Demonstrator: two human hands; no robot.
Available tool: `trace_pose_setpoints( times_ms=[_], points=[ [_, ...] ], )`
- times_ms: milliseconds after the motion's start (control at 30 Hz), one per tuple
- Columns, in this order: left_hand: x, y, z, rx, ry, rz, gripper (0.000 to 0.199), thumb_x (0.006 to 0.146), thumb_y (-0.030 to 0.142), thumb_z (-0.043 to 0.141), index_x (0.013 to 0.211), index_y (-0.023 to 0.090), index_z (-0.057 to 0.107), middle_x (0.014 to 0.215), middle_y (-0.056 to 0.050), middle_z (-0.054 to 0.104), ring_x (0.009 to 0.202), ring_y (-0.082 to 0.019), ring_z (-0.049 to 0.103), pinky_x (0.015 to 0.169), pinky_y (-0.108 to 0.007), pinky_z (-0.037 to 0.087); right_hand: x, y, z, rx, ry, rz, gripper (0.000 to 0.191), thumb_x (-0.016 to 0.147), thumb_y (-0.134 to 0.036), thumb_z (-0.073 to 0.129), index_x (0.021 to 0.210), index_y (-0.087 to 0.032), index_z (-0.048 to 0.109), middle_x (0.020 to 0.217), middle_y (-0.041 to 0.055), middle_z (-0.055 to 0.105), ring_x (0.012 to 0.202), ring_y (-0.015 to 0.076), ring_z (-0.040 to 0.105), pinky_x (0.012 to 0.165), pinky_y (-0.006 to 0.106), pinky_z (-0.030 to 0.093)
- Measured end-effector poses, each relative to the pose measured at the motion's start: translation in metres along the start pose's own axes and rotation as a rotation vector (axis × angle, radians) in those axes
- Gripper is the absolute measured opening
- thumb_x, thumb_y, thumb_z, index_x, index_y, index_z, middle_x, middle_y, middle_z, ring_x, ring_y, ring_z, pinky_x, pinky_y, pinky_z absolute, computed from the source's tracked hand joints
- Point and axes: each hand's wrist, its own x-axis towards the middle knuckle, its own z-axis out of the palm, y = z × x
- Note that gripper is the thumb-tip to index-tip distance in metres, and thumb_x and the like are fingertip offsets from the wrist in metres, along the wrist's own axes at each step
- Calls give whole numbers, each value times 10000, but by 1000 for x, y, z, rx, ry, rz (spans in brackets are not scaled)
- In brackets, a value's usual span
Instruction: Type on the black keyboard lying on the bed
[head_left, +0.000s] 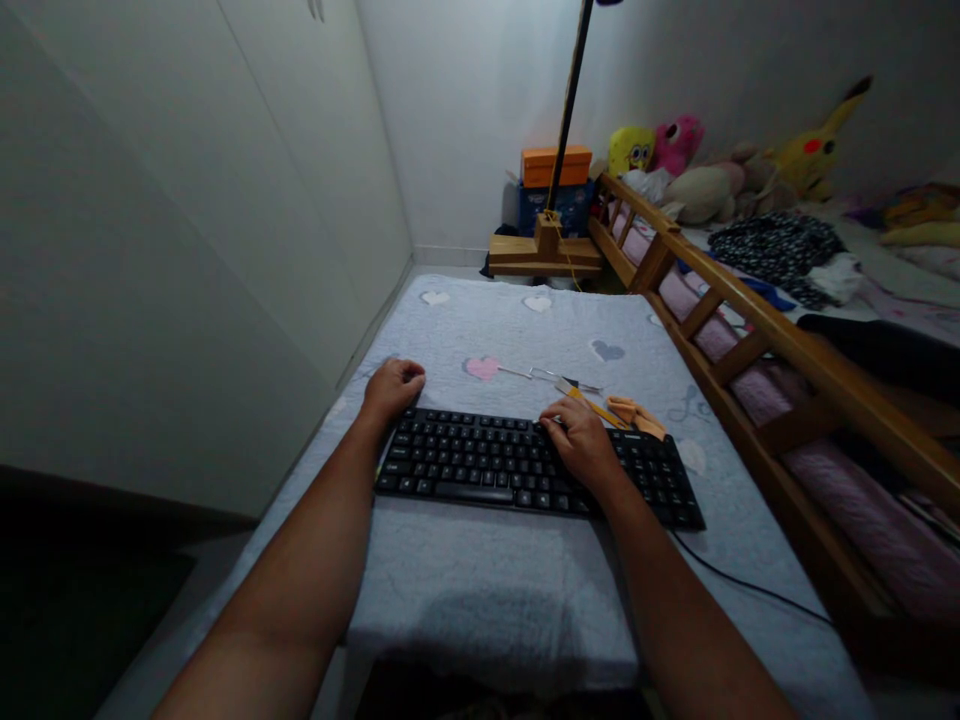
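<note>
A black keyboard (472, 455) lies on the cloth-covered table (480, 560), its cable running off to the right. My left hand (395, 387) is at the keyboard's far left corner, fingers curled; whether anything is between them is too small to tell. My right hand (581, 437) rests over the right part of the keyboard, fingertips close together near its back edge, and what they may hold is hidden. Behind the keyboard lie a yellow-handled tool (600, 408), a folded orange cloth (636, 415), a thin metal tool (514, 372) and a wire-like metal piece (544, 375).
A wooden bed rail (739, 317) runs along the right side, with plush toys and clothes on the bed behind it. Past the table's far edge stands a wooden base (546, 255) with a dark pole. A white cabinet (187, 250) borders the left.
</note>
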Motion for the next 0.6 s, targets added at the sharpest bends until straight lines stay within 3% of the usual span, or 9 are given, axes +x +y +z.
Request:
trace_pose_setpoints(
  times_ms=[600],
  points=[
    [0, 2, -1, 68, -27, -5, 315, 826, 334, 587, 1037, 179, 762, 1044, -72, 642, 900, -185, 612, 889, -308, 489, -2, -5, -4, 32, -16, 3, 157, 913, -175, 556, 815, -204, 675, 867, 72, 686, 881, 241, 611, 828, 386, 467]
  ],
)
